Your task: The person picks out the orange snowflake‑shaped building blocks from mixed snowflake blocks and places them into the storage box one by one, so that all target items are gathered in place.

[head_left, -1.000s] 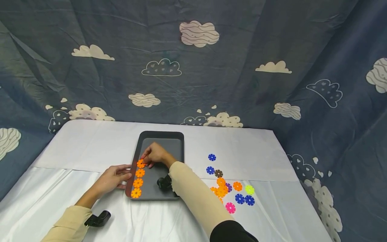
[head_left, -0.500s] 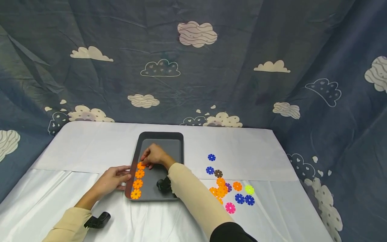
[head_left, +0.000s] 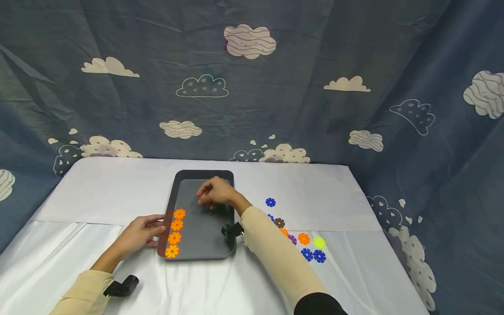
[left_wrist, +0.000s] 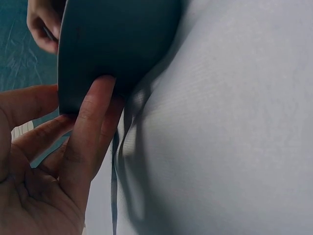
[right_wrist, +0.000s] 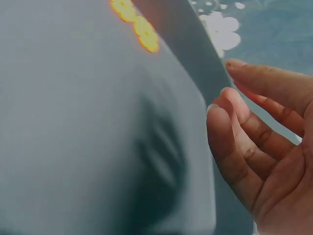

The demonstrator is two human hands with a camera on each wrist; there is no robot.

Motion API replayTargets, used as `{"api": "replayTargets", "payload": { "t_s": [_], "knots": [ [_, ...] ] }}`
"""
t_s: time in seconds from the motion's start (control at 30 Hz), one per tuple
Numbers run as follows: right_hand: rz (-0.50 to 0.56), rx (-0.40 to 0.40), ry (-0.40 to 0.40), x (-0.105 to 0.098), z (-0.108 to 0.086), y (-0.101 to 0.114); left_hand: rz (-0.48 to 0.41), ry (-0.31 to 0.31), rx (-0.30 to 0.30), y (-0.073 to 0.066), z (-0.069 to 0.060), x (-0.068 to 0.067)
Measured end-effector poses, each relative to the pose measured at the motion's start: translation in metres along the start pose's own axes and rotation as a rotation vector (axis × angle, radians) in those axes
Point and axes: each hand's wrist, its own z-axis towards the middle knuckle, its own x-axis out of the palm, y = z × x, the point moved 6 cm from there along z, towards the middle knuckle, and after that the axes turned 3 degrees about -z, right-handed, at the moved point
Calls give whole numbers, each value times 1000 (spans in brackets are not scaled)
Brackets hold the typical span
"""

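Currently seeing four orange discs (head_left: pixel 175 238) lying in column along left side of tray (head_left: pixel 198 232); pinching its edge with left hand (head_left: pixel 138 234); hovering inside with right hand (head_left: pixel 218 191), bending fingers loosely, gripping nothing; possibly risking skewed discs by tugging edge.

Text: none legible | Labels, brands: none legible | Numbers: none legible | Signs: none legible | Views inspected: head, both wrists
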Motion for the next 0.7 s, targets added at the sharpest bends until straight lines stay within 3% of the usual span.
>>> {"api": "replayTargets", "payload": {
  "t_s": [0.27, 0.43, 0.7],
  "knots": [
    [31, -81, -33, -34, -38, -11, 6, 11, 8, 1, 0, -2],
    [58, -116, -88, -54, -76, -14, 15, 16, 6, 0, 1, -3],
    [-25, -20, -160, -79, -115, -61, 20, 10, 0, -1, -1, -2]
  ]
}}
